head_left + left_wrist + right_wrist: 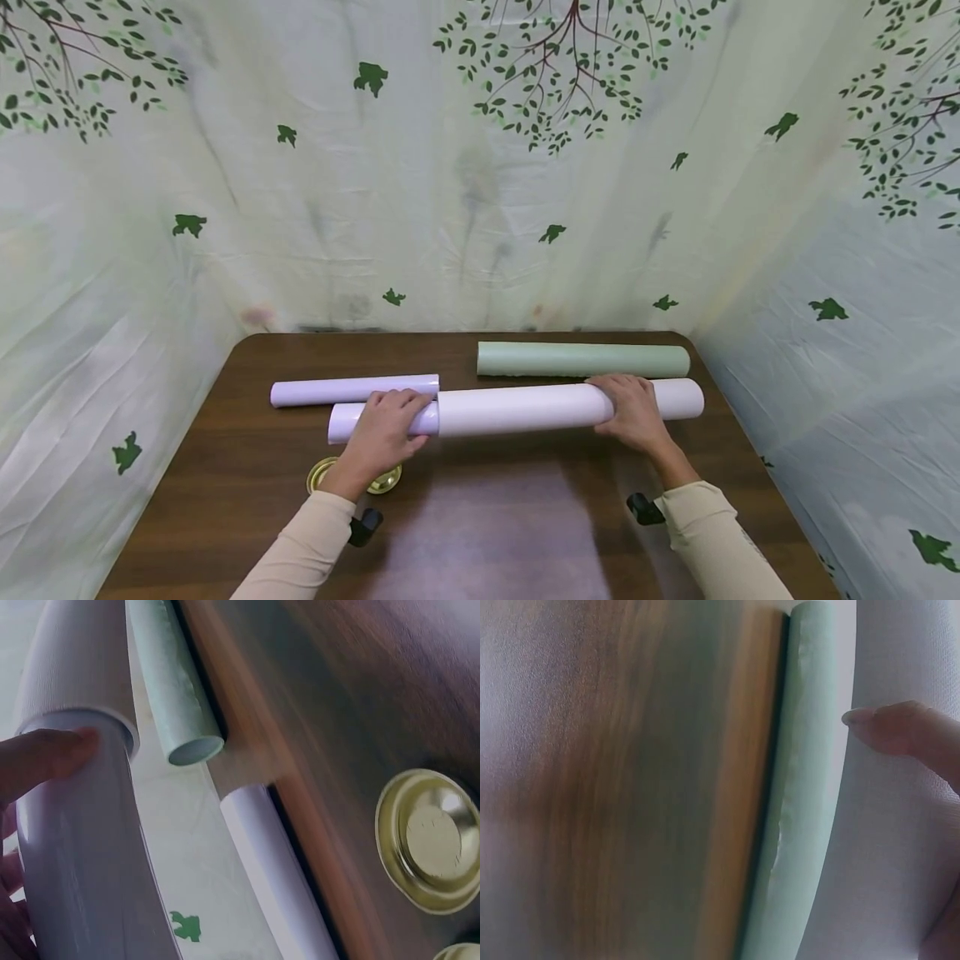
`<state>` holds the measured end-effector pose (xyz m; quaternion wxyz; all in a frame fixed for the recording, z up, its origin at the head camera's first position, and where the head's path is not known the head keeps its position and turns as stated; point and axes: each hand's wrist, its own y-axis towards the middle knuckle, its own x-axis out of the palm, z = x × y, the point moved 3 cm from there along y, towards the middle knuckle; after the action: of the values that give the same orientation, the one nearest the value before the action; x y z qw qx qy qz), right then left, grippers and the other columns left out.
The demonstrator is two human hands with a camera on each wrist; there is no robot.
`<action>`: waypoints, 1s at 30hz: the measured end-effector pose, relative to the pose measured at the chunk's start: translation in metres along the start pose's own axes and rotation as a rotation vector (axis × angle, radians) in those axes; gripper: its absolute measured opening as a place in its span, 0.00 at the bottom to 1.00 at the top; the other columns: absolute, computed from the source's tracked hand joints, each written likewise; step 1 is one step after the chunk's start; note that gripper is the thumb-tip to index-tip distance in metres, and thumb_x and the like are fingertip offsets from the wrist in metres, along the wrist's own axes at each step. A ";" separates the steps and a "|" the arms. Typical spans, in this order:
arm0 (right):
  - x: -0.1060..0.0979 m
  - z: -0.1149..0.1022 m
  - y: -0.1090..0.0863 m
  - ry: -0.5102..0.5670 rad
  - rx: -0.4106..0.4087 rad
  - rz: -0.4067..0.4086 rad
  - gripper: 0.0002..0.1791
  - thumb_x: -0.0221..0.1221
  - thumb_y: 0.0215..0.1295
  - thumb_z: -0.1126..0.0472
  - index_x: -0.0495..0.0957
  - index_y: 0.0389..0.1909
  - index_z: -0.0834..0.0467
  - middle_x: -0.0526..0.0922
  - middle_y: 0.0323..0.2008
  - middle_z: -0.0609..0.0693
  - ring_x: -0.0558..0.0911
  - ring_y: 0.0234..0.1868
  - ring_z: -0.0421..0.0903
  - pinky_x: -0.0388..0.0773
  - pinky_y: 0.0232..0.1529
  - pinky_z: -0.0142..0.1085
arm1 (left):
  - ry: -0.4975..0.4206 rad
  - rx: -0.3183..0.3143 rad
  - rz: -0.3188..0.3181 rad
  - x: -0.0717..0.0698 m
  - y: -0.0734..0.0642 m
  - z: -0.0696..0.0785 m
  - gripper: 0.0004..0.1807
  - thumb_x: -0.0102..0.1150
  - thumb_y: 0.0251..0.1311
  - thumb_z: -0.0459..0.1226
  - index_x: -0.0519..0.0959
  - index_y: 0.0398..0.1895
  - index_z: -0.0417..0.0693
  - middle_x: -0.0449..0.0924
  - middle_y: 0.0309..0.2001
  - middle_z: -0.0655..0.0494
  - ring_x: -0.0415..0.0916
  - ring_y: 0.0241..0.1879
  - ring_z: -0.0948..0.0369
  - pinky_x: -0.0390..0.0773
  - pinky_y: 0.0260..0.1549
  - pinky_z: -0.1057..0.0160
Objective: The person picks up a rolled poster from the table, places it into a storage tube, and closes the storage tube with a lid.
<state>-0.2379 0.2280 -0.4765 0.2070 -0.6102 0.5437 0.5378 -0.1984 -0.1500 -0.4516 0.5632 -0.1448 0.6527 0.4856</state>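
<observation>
A long white roll [517,411] lies crosswise between the two hands, held above the tabletop. Out of its left end comes a narrower, glossy lavender roll [345,423]. My left hand [386,429] grips the lavender roll close to where the two meet. In the left wrist view the thumb [64,754] presses on the lavender surface, just below the white rim [79,712]. Toward the white roll's right end, my right hand [632,415] grips it from above. The right wrist view shows that thumb [889,727] against the white surface.
Behind the white roll, a pale green roll [581,359] lies near the table's back edge. A second lavender roll [352,389] lies at back left. Two round gold lids [386,481] sit by the left wrist on the brown table [202,500]. Leaf-printed curtains [450,208] surround it.
</observation>
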 end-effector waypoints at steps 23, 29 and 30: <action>0.004 -0.001 -0.004 0.008 0.007 0.007 0.40 0.80 0.27 0.64 0.80 0.51 0.57 0.81 0.49 0.55 0.75 0.54 0.59 0.59 0.54 0.56 | -0.072 0.043 -0.061 0.003 0.004 0.005 0.40 0.77 0.38 0.37 0.73 0.59 0.36 0.79 0.49 0.46 0.77 0.48 0.48 0.73 0.46 0.47; 0.004 -0.001 -0.005 0.008 0.001 0.004 0.40 0.80 0.27 0.64 0.80 0.51 0.57 0.82 0.48 0.55 0.75 0.53 0.59 0.59 0.54 0.56 | -0.088 0.066 -0.025 -0.006 0.004 0.003 0.42 0.79 0.36 0.41 0.73 0.60 0.40 0.79 0.49 0.47 0.76 0.50 0.50 0.73 0.48 0.47; 0.004 -0.001 -0.005 0.007 0.003 0.003 0.40 0.80 0.27 0.64 0.80 0.51 0.57 0.82 0.48 0.55 0.75 0.53 0.59 0.59 0.54 0.56 | -0.095 0.061 -0.020 -0.008 0.004 0.002 0.43 0.80 0.35 0.41 0.73 0.60 0.41 0.79 0.49 0.48 0.76 0.51 0.50 0.73 0.49 0.47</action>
<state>-0.2336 0.2272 -0.4817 0.2050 -0.6109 0.5461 0.5353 -0.1975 -0.1494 -0.4429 0.6025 -0.1109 0.6382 0.4662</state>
